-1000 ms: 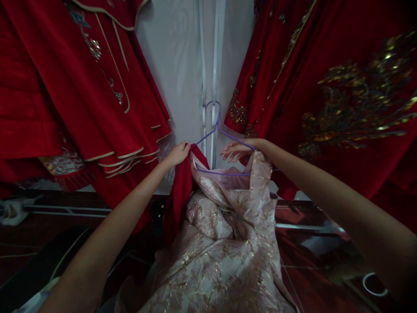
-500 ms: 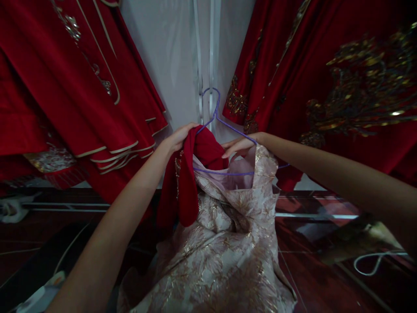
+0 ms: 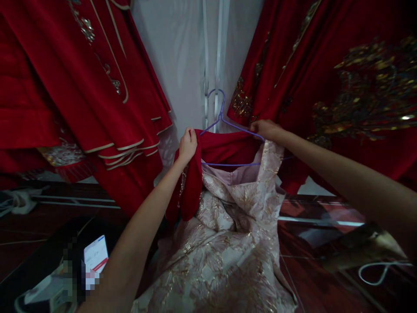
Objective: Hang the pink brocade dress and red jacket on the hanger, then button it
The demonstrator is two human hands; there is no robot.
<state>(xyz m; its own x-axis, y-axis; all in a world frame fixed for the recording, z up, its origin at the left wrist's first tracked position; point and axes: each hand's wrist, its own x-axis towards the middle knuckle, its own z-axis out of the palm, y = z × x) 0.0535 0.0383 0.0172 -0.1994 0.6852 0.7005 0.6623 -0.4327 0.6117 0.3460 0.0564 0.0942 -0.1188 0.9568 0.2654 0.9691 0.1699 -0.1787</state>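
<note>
A purple wire hanger [image 3: 222, 114] hangs by its hook on a white metal upright. On it is a sleeveless pale pink and gold brocade dress [image 3: 224, 256]. A red garment [image 3: 228, 145] with beaded trim lies over the hanger's left shoulder and stretches behind the hanger towards the right. My left hand [image 3: 188, 145] is closed on the red cloth at the left shoulder. Beside the right end of the hanger, above the dress strap, my right hand [image 3: 265, 129] has its fingers curled on the edge of the red cloth; the fingertips are partly hidden.
Red embroidered garments hang on the left [image 3: 107, 95] and on the right [image 3: 358, 95]. Between them stand white metal uprights [image 3: 206, 48] against a pale wall. At the lower left a phone with a lit screen [image 3: 95, 252] shows. A white cord loop [image 3: 374, 278] lies at the lower right.
My right hand has moved from inside the neckline out to the right shoulder, pulling the red cloth across behind the hanger. My left hand keeps its hold on the left. The view has shifted slightly.
</note>
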